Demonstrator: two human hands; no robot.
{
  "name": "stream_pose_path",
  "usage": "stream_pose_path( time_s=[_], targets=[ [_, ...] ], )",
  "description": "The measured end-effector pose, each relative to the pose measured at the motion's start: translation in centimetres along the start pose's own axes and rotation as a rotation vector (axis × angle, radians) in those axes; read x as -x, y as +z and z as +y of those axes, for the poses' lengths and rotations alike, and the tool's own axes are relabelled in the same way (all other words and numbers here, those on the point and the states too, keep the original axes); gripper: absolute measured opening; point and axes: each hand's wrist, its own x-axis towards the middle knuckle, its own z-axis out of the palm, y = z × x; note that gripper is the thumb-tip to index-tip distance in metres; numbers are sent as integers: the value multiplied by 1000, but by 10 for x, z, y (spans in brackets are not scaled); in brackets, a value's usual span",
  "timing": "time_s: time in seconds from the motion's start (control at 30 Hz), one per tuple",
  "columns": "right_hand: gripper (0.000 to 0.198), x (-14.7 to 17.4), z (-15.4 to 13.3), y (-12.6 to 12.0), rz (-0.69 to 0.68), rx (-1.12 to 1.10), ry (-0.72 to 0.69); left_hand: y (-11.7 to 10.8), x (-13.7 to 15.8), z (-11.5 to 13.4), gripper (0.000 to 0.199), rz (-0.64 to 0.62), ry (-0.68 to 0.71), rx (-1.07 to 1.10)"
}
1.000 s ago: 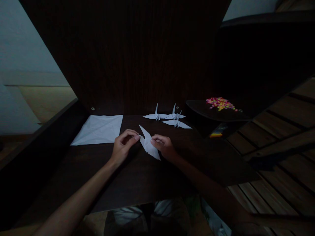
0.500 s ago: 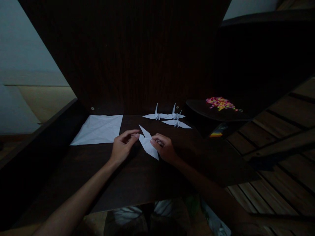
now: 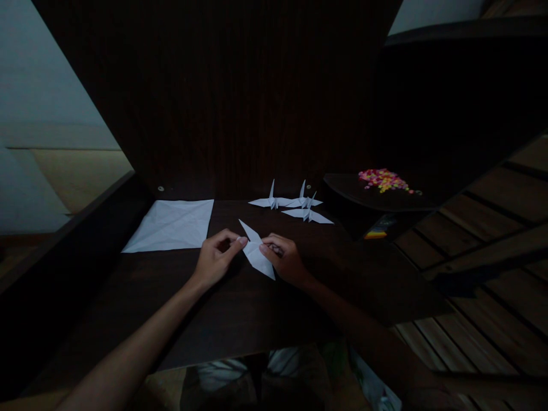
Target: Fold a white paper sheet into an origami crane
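While my right hand [image 3: 283, 260] is pinching one side of a white, pointed, folded-paper figure [image 3: 260, 264], my left hand [image 3: 217, 256] is nipping its left tip between thumb and forefinger, over the dark brown wooden desktop [image 3: 205, 322]. Beyond, three white folded-paper cranes [image 3: 306, 213] are standing near the back panel [image 3: 248, 114]; a flat, creased white paper sheet [image 3: 175, 225] is lying leftward.

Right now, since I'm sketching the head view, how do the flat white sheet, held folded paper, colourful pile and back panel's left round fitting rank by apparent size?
1. Flat white sheet
2. Held folded paper and colourful pile: too alike in size to rank surely
3. Left round fitting
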Motion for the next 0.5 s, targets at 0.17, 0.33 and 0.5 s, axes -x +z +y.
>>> stream_pose_path(
  time_s=[0.17, 0.33, 0.5],
  targets=[
    [15, 0, -1, 1, -9, -29, 38, -2, 2, 2, 16, 19, 37, -23],
    [14, 0, 3, 2, 17, -80, 113, -1, 0, 5, 17, 51, 22, -41],
    [23, -2, 5, 3, 95, -92, 182, 0, 0, 0, 18, 134, -23, -120]
  ],
)
